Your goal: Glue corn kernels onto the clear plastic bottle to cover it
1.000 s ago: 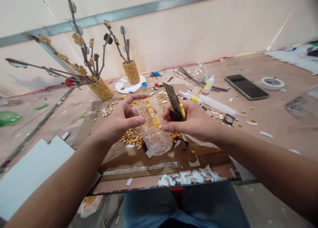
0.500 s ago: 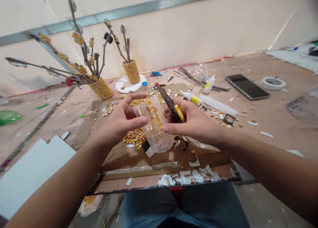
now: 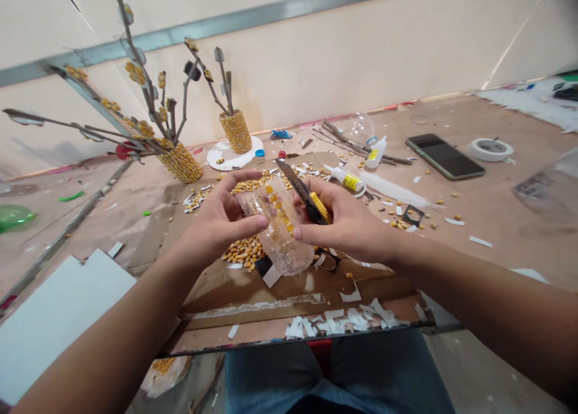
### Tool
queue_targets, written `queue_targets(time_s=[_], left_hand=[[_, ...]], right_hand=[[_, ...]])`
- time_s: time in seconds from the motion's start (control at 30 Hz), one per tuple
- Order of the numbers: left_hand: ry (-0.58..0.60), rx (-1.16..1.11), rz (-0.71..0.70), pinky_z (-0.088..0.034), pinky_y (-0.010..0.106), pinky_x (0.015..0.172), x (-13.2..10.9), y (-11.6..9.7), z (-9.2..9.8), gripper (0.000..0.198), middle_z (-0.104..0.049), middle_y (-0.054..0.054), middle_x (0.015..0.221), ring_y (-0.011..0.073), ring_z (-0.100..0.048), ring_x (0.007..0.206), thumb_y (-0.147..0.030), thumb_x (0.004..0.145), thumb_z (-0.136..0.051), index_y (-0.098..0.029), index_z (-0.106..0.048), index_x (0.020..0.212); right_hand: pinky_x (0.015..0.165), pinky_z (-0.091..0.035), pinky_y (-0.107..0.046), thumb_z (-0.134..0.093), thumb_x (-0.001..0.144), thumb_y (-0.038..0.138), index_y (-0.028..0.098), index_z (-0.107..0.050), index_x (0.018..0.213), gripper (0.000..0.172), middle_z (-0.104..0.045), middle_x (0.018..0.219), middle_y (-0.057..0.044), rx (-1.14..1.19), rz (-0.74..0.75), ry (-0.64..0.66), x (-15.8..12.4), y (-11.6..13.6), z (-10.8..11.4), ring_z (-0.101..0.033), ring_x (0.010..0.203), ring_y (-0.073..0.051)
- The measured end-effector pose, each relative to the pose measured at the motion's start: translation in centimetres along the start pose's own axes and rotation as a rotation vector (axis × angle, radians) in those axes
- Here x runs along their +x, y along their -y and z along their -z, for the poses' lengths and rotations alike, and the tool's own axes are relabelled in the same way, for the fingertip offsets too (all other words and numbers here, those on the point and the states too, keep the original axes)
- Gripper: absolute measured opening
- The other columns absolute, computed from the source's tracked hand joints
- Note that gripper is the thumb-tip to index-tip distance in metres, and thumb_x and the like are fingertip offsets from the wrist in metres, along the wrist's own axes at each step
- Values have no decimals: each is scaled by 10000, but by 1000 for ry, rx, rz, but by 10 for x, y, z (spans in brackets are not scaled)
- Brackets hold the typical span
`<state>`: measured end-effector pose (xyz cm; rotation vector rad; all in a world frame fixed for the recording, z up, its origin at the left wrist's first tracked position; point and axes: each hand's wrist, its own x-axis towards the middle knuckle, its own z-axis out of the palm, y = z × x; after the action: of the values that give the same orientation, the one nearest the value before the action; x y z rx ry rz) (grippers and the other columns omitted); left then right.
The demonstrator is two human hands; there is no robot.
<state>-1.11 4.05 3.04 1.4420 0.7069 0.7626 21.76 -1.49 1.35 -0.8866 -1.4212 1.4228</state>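
Over the cardboard (image 3: 212, 284) I hold a tilted clear plastic cup (image 3: 291, 256), maybe a cut bottle piece. A single line of corn kernels (image 3: 279, 206) runs down its side, with glossy smears beside it. My left hand (image 3: 219, 215) grips the cup's left side, thumb lying on the wall. In my right hand (image 3: 345, 215) is a utility knife (image 3: 301, 188) with a yellow grip, blade pointing up and left. That hand's thumb also presses the cup near the lower kernels. Loose corn kernels (image 3: 246, 253) lie heaped beneath and behind the cup.
Two kernel-covered pots, one at left (image 3: 183, 164) and one farther back (image 3: 235, 132), hold branches. Glue bottles (image 3: 350, 180), twigs (image 3: 343, 138), a phone (image 3: 445, 155) and a tape roll (image 3: 491, 149) lie to the right. White paper scraps (image 3: 336, 324) litter the front edge.
The view has shifted slightly, so everything sits a little farther left. The cup has turned very slightly in my hands; both grips stay the same.
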Motion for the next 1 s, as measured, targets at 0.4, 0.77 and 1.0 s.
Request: queue_targets(time_s=[0.4, 0.77, 1.0], left_hand=[[-593, 707, -299, -541, 318, 700, 16, -24, 72, 846, -718, 73, 1077, 166, -657, 779, -269, 610, -958, -149, -535, 1333], [-341, 1151, -118, -566, 455, 886, 9, -25, 101, 868, -722, 102, 1173, 299, -701, 1010, -371, 713, -817, -209, -482, 1497], [-228, 1168, -148, -530, 565, 1062, 3, -34, 98, 880, -685, 151, 1294, 374, -655, 1259, -386, 775, -772, -228, -446, 1578]], right_hand=[[667, -339, -322, -651, 848, 202, 186, -686, 782, 76, -601, 682, -1, -932, 148, -341, 21, -13, 44, -524, 669, -168], [911, -486, -351, -643, 864, 151, 222, -784, 1216, 385, -779, 1174, -96, -1204, 38, 2, 28, -35, 37, -704, 1059, -271], [924, -498, -365, -635, 906, 197, 230, -787, 1234, 363, -752, 1242, -106, -1228, -6, 117, 31, -32, 28, -699, 1101, -287]])
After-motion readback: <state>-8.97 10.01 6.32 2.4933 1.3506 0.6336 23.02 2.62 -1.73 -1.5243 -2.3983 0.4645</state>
